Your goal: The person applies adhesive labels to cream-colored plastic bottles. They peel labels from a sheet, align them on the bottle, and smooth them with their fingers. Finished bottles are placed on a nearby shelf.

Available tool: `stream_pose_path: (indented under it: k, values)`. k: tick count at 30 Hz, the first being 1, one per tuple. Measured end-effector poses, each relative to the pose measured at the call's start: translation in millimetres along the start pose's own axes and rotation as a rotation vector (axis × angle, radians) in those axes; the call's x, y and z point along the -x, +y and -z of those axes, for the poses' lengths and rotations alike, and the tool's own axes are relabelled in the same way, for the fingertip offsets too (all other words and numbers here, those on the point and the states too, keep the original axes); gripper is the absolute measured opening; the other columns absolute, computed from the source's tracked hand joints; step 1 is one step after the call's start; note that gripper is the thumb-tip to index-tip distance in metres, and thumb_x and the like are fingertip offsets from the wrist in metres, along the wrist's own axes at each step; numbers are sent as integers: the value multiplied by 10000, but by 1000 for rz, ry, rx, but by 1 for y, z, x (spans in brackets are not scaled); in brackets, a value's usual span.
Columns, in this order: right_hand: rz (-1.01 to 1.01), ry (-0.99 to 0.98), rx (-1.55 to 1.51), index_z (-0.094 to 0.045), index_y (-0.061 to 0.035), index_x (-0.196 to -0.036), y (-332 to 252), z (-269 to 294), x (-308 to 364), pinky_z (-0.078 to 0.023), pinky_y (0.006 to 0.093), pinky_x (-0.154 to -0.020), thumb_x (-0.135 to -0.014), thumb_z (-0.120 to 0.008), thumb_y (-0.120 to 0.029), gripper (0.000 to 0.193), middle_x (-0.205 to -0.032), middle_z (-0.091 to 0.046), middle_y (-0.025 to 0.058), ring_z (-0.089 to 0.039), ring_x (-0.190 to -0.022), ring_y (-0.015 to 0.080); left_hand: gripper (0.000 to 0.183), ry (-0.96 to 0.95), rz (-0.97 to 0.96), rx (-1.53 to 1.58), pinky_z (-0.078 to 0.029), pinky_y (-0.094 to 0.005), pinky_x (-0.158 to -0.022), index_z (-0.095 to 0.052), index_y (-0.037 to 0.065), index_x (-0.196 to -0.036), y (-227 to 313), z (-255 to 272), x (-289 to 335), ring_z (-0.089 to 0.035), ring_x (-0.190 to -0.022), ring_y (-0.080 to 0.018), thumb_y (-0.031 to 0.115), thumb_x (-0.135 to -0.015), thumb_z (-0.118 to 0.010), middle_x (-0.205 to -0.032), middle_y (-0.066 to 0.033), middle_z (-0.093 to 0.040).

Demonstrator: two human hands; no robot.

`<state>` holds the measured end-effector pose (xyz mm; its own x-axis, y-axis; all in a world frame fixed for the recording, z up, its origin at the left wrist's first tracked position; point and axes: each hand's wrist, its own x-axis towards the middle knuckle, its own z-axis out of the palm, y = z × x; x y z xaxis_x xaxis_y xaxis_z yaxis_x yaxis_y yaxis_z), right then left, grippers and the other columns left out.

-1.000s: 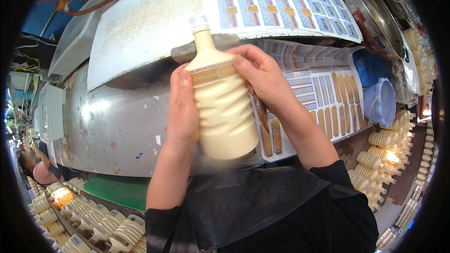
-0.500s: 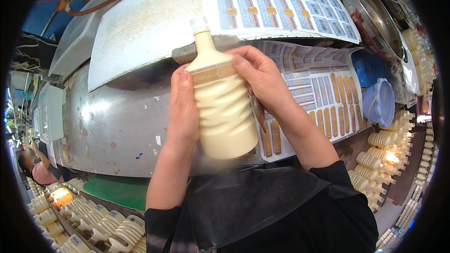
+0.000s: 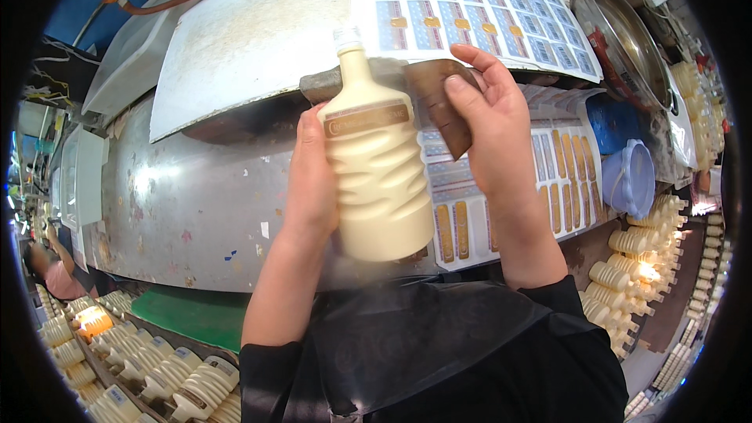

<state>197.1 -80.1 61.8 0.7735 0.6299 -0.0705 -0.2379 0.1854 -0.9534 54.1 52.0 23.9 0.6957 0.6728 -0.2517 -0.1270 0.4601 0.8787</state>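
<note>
A cream-coloured plastic bottle (image 3: 379,188) with a wavy ribbed body and a pale threaded neck tilts slightly in front of me. My left hand (image 3: 312,172) grips its left side, thumb lying along the shoulder. Across the upper body runs a brown band label (image 3: 368,118). Just right of the bottle, my right hand (image 3: 498,125) pinches a flat, dark brown scraper-like piece (image 3: 444,106) between thumb and fingers. That piece is apart from the label. Behind the bottle's neck lies a grey block (image 3: 319,86), partly hidden.
Label sheets (image 3: 446,8) lie on the white board (image 3: 251,31), and more sheets (image 3: 564,180) on the metal table (image 3: 180,196). At right stand a blue bucket (image 3: 629,176), a metal basin (image 3: 627,39) and rows of bottles (image 3: 619,274). More bottles (image 3: 204,388) fill the lower left; a person (image 3: 55,270) is beyond.
My right hand has left the label's edge and moved right, bringing the brown scraper-like piece up between its fingers. The bottle, still in my left hand, has turned slightly.
</note>
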Motion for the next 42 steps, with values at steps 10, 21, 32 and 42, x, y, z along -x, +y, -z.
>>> stream_pose_path:
  k: [10,21,32,42]
  values:
    - [271,83,524,-627,-6,-1282,34,-6,5,-481,317,-992,-1005,-588,-74,288,-1201,-663,94,-600,-1119,166,457,-15,58,134,-569,-360,-960,-560,45,-1342,-10,8,-2,-678,-1108,-202,407,-1130,-378,-1259,-114,-670]
    - [1173,-312,992,-734,-25,-1000,8,-32,19,-592,374,-758,-697,-725,68,317,-950,-753,128,-741,-840,284,692,-131,185,366,-451,-447,-1120,-450,34,-1474,6,9,5,-569,-1306,-277,577,-1108,-226,-1410,-152,-585]
    - [1162,-387,1358,-732,-30,-1015,-22,-63,36,-550,369,-750,-766,-688,-65,255,-1001,-731,105,-726,-870,263,702,-217,212,521,-427,-431,-1138,-415,36,-1469,8,8,10,-556,-1317,-270,607,-1097,-246,-1428,-149,-559]
    - [1112,-473,1319,-731,-70,-1007,-25,-63,26,-546,379,-766,-768,-691,-40,244,-1001,-735,74,-726,-894,234,642,-118,219,528,-466,-420,-1084,-496,44,-1397,11,4,13,-615,-1206,-244,543,-1121,-200,-1317,-149,-635]
